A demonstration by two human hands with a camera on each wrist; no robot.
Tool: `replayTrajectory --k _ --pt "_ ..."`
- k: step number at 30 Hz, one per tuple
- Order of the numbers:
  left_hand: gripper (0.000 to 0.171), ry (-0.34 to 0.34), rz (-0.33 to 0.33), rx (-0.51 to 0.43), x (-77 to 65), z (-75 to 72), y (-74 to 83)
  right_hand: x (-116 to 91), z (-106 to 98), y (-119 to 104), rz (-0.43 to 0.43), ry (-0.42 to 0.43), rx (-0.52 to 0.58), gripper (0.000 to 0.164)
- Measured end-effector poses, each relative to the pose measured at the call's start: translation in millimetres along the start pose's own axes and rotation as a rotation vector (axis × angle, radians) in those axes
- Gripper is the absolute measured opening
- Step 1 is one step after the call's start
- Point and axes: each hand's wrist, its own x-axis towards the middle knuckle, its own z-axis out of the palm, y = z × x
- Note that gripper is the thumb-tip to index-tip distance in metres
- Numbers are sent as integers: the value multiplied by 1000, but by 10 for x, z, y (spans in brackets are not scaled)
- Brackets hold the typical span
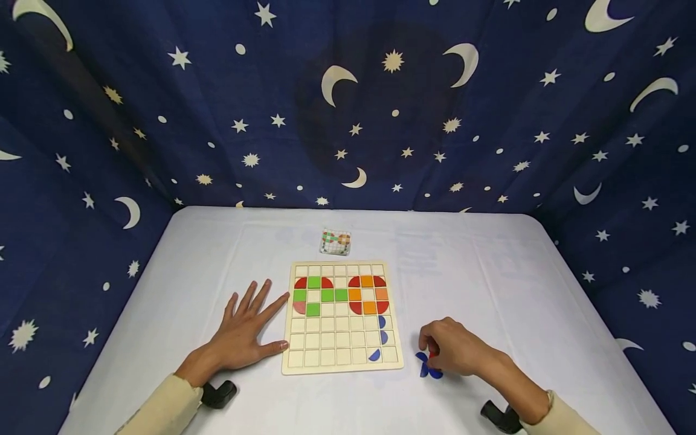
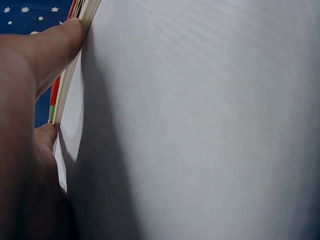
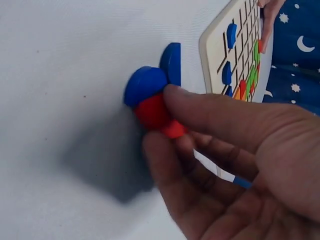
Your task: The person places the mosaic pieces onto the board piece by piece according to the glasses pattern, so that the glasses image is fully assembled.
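My right hand [image 1: 457, 347] pinches a red rounded piece [image 3: 151, 111] between thumb and fingertips, low over the cloth to the right of the board. Several blue pieces [image 1: 435, 373] lie right by those fingertips. With fingers spread, my left hand [image 1: 241, 335] rests on the cloth, its thumb and index fingertip at the left edge of a wooden grid board [image 1: 313, 342]. Red corner pieces and green squares [image 1: 313, 309] form a partial ring at the board's upper left. Red and orange pieces [image 1: 369, 307] make a full ring at upper right. Three blue pieces [image 1: 374, 355] sit in lower right cells.
A small pattern card [image 1: 335, 242] lies behind the board. White cloth [image 1: 239, 241] covers the table, and a dark blue curtain [image 1: 304, 36] with stars and moons surrounds its back and sides. Black wrist camera mounts [image 1: 219, 394] stick out below both wrists.
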Motion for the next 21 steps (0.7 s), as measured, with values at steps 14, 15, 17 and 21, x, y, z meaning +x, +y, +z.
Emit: replayTrajectory --k 14,15,17,21 --pt "91 4 2 6 -11 10 -24 378 -480 129 -53 -5 457 20" --pt "91 3 2 10 -9 10 -23 439 -501 119 -57 5 503 20" --pt "91 2 3 10 -7 4 -18 565 -526 88 -66 34 598 20" --pt "91 1 3 11 0 -5 -9 800 -505 -23 -58 85 837 29"
